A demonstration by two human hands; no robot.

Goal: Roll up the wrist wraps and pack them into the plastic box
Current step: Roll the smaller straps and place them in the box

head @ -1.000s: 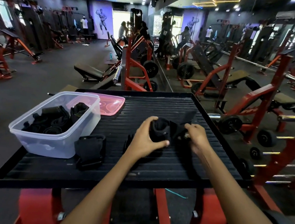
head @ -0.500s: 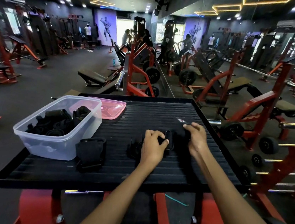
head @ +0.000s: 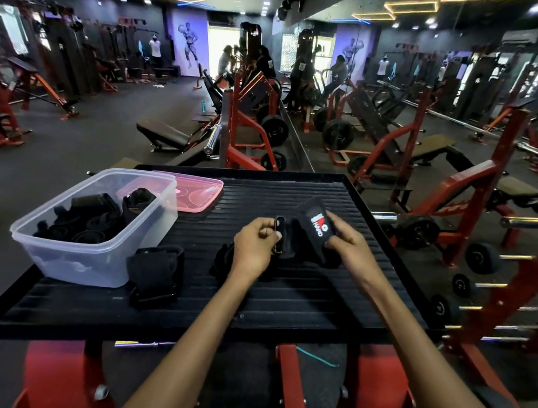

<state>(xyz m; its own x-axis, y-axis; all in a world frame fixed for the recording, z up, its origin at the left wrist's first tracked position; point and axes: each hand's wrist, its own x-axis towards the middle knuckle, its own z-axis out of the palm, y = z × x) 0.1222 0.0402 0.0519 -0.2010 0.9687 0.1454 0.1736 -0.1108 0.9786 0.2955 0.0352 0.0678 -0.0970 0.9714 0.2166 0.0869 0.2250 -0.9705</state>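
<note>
A black wrist wrap [head: 311, 232] with a red and white logo lies stretched between my hands on the black ribbed tray [head: 332, 310]. My left hand [head: 253, 247] pinches its metal buckle end. My right hand [head: 346, 238] grips the logo end. A clear plastic box [head: 91, 260] stands at the tray's left and holds several rolled black wraps [head: 89, 220]. Another black wrap [head: 155, 271] lies just right of the box. One more dark wrap [head: 221, 260] sits partly hidden under my left wrist.
A pink lid [head: 194, 191] lies behind the box. The tray rests on a red frame [head: 289, 386]. Red benches, weight plates and barbells [head: 478, 256] crowd the right side. People stand far back near the bright doorway.
The bunched wrap has been pulled open flat between my hands. Its logo end now shows under my right hand, and my left hand has shifted to the buckle.
</note>
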